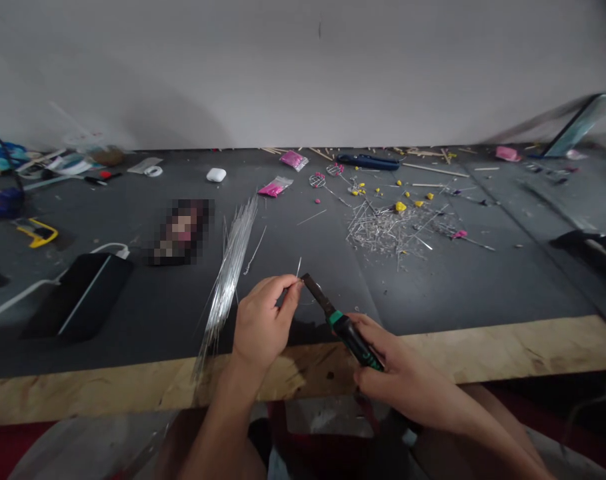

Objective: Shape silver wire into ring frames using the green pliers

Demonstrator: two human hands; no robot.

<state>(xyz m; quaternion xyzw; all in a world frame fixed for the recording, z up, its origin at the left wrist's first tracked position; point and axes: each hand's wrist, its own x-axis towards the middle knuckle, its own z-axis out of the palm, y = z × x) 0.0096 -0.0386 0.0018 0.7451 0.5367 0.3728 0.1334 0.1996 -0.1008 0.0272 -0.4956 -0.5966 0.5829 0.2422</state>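
My left hand (263, 323) pinches a thin piece of silver wire (299, 268) between thumb and fingertips, just above the dark mat near the table's front edge. My right hand (397, 373) grips the green-and-black handle of pliers (340, 323), whose dark jaws point up-left and meet the wire at my left fingertips. A long bundle of straight silver wires (230, 267) lies on the mat just left of my left hand.
A heap of cut wire scraps (387, 230) with yellow and pink beads lies at centre right. Pink packets (275, 188), a white earbud case (216, 175), a black phone (80, 293) on a white cable, and blue pliers (367, 161) are around. The wooden table edge (507, 350) runs along the front.
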